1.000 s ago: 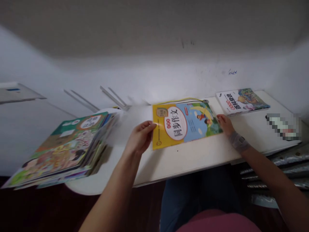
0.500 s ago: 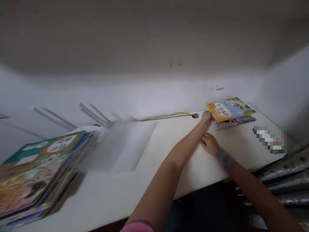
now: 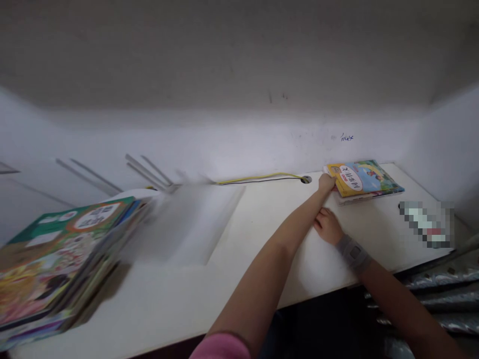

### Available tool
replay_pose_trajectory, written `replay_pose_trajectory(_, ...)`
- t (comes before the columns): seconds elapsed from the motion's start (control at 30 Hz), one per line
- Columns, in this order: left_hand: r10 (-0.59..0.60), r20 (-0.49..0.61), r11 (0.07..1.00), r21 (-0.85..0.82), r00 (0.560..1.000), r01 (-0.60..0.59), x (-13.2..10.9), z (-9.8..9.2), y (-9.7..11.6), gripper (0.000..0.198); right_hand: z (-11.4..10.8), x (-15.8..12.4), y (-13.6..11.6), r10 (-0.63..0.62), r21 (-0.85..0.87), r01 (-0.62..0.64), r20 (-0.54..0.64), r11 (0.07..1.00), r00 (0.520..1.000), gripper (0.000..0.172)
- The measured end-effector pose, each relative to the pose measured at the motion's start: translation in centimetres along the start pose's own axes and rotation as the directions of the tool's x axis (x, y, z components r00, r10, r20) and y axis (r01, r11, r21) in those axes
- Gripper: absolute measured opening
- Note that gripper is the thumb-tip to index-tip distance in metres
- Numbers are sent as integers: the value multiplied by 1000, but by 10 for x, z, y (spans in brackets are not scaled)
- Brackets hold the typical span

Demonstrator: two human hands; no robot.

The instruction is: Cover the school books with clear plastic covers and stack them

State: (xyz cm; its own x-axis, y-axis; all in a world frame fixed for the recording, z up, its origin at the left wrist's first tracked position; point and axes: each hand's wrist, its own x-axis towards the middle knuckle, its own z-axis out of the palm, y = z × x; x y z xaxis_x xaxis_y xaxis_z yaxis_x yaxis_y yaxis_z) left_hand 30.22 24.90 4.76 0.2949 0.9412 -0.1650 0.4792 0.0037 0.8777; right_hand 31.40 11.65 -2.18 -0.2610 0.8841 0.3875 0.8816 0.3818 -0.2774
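A yellow and blue book (image 3: pixel 364 177) with a cartoon cover lies on top of another book (image 3: pixel 352 200) at the right rear of the white desk. My left hand (image 3: pixel 327 184) is closed around the left edge of the books; its fingertips are partly hidden. Just in front of it, my right hand (image 3: pixel 330 227), with a grey band at the wrist, rests on the desktop apart from the books. Its fingers are loosely bent and a little apart, with nothing visible in them.
A stack of books (image 3: pixel 67 249) stands at the left, beside a blurred translucent sheet (image 3: pixel 190 224). A yellow cable (image 3: pixel 258 176) runs along the wall into a desk hole (image 3: pixel 306 179). A pixelated object (image 3: pixel 426 224) lies near the right edge. Silvery rolls (image 3: pixel 441 299) sit below.
The top book, tilted up at its left end before, has come down flatter onto the book below, with my left hand still at its edge. My right hand stays on the desk.
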Motion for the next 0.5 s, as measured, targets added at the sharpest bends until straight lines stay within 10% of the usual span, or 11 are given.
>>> replay_pose_trajectory(0.17, 205, -21, 948, 252, 978, -194, -26, -21, 4, 33, 0, -2, 5, -47, 46, 48, -18, 998, 999, 17)
replay_pose_trajectory(0.33, 383, -19, 790, 525, 924, -317, -92, -96, -31, 29, 4, -5, 12, -89, 93, 92, -38, 991, 995, 23)
replay_pose_trajectory(0.5, 271, -283, 678, 735, 920, 26, -180, -202, -111, 37, 7, -6, 14, -95, 85, 99, -52, 991, 994, 24)
